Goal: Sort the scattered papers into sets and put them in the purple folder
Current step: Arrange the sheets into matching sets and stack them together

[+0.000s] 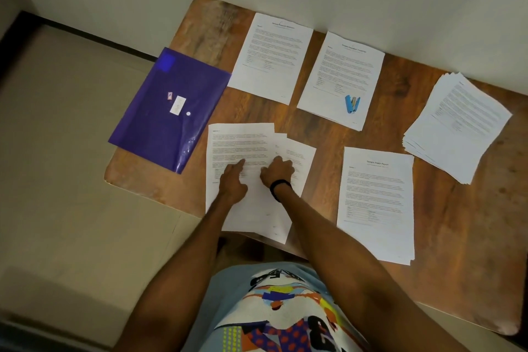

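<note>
A loose set of printed papers [243, 143] lies fanned at the table's near left edge. My left hand [233, 180] presses flat on its top sheet with fingers stretched. My right hand [277, 170], with a black wristband, rests on the same pile with fingers curled down onto the overlapping sheets. The purple folder [168, 108] lies closed at the left, overhanging the table edge. Two more paper sets [271, 57] [341, 77] lie at the back, and one paper set [377, 203] at the near right. An untidy paper stack [457, 126] sits at the far right.
A blue stapler [352, 104] lies on the back middle paper set. The wooden table [308, 126] stands against a white wall. Tiled floor shows on the left.
</note>
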A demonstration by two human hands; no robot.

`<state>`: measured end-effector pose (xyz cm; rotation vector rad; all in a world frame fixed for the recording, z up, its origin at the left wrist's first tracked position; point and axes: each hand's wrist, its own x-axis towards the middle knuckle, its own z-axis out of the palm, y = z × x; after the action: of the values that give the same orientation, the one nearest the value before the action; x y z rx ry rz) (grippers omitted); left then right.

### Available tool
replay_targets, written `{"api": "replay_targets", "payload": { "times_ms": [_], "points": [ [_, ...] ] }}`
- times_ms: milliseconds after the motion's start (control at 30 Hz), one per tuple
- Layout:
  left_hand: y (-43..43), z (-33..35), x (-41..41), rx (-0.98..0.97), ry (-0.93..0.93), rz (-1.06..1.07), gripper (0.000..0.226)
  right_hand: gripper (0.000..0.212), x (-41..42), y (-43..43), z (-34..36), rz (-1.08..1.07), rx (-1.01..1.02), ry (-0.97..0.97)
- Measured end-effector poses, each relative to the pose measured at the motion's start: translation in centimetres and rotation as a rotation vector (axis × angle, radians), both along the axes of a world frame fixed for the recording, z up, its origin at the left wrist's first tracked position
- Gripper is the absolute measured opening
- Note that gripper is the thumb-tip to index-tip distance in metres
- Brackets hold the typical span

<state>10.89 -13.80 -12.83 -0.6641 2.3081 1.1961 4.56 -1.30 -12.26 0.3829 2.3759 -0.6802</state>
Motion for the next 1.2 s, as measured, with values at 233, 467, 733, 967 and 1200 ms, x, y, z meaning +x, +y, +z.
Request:
{"api": "replay_targets", "payload": {
  "times_ms": [233,467,733,967,1200],
  "points": [
    [-2.5,2.5,-1.2,0.409,-0.140,0.280,0.050,0.044,0.6,-0.6,1.4,-0.146,-0.432,-0.208],
    [-1.1,3.8,-2.2,0.344,-0.051,0.472,0.067,0.078,3.4,-2.1,4.0,0.386,-0.611,-0.242],
    [-3.2,5.2,-0.6,0.564,-0.112,0.606,0.011,0.075,1.3,1.3,1.3,0.292,-0.149,0.111],
    [-3.0,5.8,-0.8,0.562,-0.144,0.608,0.007,0.095,0.0,3.0,-0.4,0.523,0.104,0.134],
    [-2.8,5.7,-1.1,0.568,-0.090,0.578,0.039,0.082,1.7,0.0,1.0,0.244,-0.283,0.078]
  ]
}}
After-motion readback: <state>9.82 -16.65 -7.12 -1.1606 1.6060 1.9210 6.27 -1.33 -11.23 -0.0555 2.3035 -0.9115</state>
